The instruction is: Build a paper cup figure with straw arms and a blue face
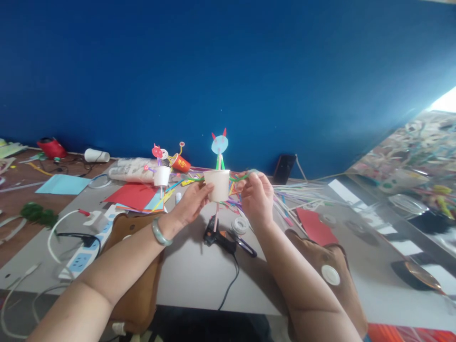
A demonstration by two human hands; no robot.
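Note:
A white paper cup point(220, 186) is held up above the table, with my left hand point(190, 202) closed on its left side. From the cup rises a light blue round paper face point(220, 144) with red horns, on a green stem. A pink stick point(216, 211) extends below it. Green pipe cleaners stick out on both sides. To the right of the cup, my right hand point(257, 192) pinches the end of the right green pipe cleaner point(238, 179), with a small pale disc at its fingertips.
Below the hands lie a glue gun point(219, 237), a tape roll point(240, 225) and a dark-handled tool point(246, 247). A similar cup figure point(162, 175), red paper point(130, 196) and a power strip point(85, 254) are left. Right are a phone point(284, 168) and red paper point(316, 226).

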